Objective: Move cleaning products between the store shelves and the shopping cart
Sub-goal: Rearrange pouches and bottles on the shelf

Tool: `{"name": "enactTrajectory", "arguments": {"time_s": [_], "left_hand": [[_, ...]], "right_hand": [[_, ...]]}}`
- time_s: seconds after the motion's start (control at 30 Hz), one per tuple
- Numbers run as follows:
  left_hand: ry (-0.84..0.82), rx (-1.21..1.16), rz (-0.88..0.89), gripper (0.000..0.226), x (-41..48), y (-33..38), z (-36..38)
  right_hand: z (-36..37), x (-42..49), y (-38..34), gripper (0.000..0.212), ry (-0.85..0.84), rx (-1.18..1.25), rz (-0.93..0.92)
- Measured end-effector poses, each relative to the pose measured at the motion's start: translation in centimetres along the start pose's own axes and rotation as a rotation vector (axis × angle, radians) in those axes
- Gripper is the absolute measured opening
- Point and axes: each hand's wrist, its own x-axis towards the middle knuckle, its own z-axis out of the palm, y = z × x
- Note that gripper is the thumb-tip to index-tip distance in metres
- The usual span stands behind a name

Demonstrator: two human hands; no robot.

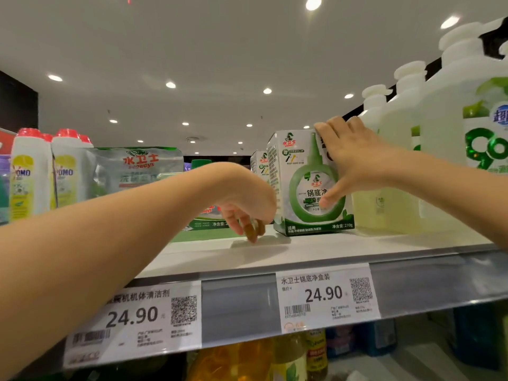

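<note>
A white and green boxed pot cleaner [299,185] stands upright on the top shelf [316,250], near its front edge. My right hand [354,158] holds the box from the right, with the fingers hooked over its top corner and the thumb pressed on its front face. My left hand [247,207] hangs just left of the box's lower corner. Its fingers droop loosely, the tips reach down to the shelf board, and it holds nothing. A second box of the same kind [259,163] stands behind the first.
Tall white bottles of pale green liquid [439,138] crowd the shelf right of the box. Green pouches [143,169] and red-capped OMO bottles [30,171] stand to the left. Price tags [327,295] hang on the shelf rail. Yellow bottles [247,358] fill the shelf below.
</note>
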Motion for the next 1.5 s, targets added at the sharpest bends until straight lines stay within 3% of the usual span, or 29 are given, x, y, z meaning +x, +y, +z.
{"name": "enactTrajectory", "arguments": {"time_s": [0.2, 0.5, 1.0, 1.13, 1.23, 1.3, 1.43, 1.5], "left_hand": [[-0.101, 0.122, -0.001, 0.033, 0.3, -0.6, 0.7], [-0.094, 0.146, 0.01, 0.035, 0.7, -1.0, 0.8], [-0.096, 0.172, 0.048, 0.035, 0.9, -1.1, 0.9], [-0.085, 0.215, 0.067, 0.034, 0.7, -1.0, 1.2], [-0.061, 0.206, 0.092, 0.034, -0.2, -0.8, 0.8], [-0.019, 0.195, 0.112, 0.034, -1.4, -0.3, 0.3], [0.202, 0.31, 0.182, 0.029, -4.5, 1.2, 0.0], [0.372, 0.364, 0.215, 0.03, -6.5, 2.0, 0.6]], "right_hand": [[0.9, 1.6, -0.5, 0.138, -0.062, 0.091, -0.037], [2.7, 3.5, -2.0, 0.137, -0.022, 0.113, -0.03], [4.0, 4.9, -2.4, 0.137, -0.008, -0.058, -0.025], [3.6, 4.5, -2.2, 0.143, -0.149, 0.023, 0.013], [2.0, 3.0, -2.5, 0.124, -0.249, 0.251, -0.001], [0.0, 1.0, -3.3, 0.092, -0.217, 0.405, -0.058], [-4.3, -4.0, -4.5, 0.026, -0.058, 0.745, -0.152], [-5.2, -6.0, -4.7, 0.015, 0.109, 0.817, -0.172]]}}
